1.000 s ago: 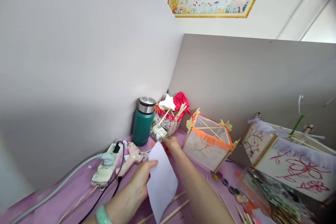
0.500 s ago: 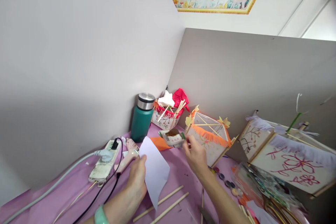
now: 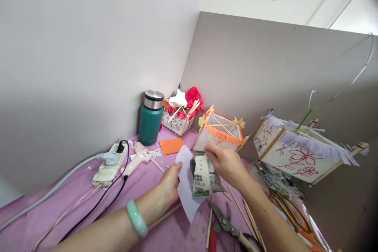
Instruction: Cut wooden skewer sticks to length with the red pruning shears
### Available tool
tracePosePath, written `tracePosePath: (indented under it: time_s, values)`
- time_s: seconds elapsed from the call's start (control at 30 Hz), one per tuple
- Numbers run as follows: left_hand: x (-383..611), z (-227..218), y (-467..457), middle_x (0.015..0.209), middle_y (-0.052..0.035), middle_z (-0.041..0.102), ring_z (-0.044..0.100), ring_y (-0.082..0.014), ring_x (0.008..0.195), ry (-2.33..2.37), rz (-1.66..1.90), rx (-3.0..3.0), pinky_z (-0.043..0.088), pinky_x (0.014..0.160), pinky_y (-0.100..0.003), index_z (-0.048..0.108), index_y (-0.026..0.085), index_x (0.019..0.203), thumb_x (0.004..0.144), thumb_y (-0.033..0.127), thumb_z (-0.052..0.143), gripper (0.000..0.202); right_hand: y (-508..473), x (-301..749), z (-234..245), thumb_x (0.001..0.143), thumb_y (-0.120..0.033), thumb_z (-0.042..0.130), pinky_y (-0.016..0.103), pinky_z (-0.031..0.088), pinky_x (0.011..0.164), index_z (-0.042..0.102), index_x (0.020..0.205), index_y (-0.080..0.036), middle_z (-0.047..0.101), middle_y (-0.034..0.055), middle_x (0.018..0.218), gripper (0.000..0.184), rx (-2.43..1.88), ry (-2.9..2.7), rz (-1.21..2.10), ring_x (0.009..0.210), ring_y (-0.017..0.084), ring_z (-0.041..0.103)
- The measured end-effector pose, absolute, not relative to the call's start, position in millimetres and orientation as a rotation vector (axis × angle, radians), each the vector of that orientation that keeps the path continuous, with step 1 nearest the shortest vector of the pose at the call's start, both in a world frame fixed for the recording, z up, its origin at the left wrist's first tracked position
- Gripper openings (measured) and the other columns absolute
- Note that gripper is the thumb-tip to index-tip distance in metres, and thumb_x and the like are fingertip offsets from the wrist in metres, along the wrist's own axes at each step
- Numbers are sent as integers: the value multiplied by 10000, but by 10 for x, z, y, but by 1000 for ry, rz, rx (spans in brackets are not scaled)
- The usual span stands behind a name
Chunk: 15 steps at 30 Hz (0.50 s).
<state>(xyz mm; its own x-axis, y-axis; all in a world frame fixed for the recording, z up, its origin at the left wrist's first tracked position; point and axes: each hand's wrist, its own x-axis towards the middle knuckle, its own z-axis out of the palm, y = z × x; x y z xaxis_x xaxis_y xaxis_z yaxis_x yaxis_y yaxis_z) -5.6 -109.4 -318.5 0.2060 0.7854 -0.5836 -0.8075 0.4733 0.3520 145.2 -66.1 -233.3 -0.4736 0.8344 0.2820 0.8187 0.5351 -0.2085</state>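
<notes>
My left hand (image 3: pixel 169 184) pinches a white paper sheet (image 3: pixel 185 181) by its edge, and a green jade bangle (image 3: pixel 136 218) circles that wrist. My right hand (image 3: pixel 226 163) grips a crumpled printed packet (image 3: pixel 206 175) with a dark inner side. The packet overlaps the paper's right side, and the two hands are close together. A small orange paper sheet (image 3: pixel 171 146) lies on the lilac tablecloth (image 3: pixel 73 216) beyond them.
Bamboo-framed paper lanterns (image 3: pixel 218 134) with orange fringe stand ahead, and a larger painted one (image 3: pixel 298 153) sits right. Also present are a teal flask (image 3: pixel 150 118), pink glue gun (image 3: pixel 138 158), plugged power strip (image 3: pixel 109 164), red-handled pliers (image 3: pixel 224 223) and loose wooden sticks (image 3: pixel 209 216).
My right hand has brought the packet from beside the small lantern over the paper's right side. The orange sheet now shows fully, and the whole scene sits higher in view.
</notes>
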Motion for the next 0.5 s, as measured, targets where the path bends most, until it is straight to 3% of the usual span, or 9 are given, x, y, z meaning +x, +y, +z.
tracePosePath:
  time_s: [0.17,0.33,0.43,0.5]
  values:
    - [84,-3256,-1152,852,-119,687,663,-266,797,685,1021,-77,497,819,-407,559,82,1105,824,301,512,359,-543,1334,-2478,842,-251,451,268,327,611,682,831,-235,687,36,802,233,-1389,-2550,43,748,191,592]
    - [158,-3312,-1132,859,-132,687,668,-257,770,782,1050,16,514,788,-399,563,73,1090,797,161,509,311,-429,1377,-2633,831,-267,474,265,405,710,666,916,-201,674,29,884,220,-1266,-2407,472,818,172,597]
    - [172,-3357,-1071,874,-135,683,668,-259,765,832,1135,39,526,755,-397,572,76,1070,797,150,510,289,-476,1441,-2737,813,-401,530,282,447,710,490,1252,-171,636,74,1034,498,-1368,-2155,728,839,178,607]
    - [168,-3387,-1040,889,-127,683,669,-251,766,797,1213,20,531,745,-389,578,96,1070,805,170,523,280,-568,1483,-2813,789,-471,552,294,466,683,337,1365,-156,620,100,1072,692,-1447,-2049,889,827,187,617]
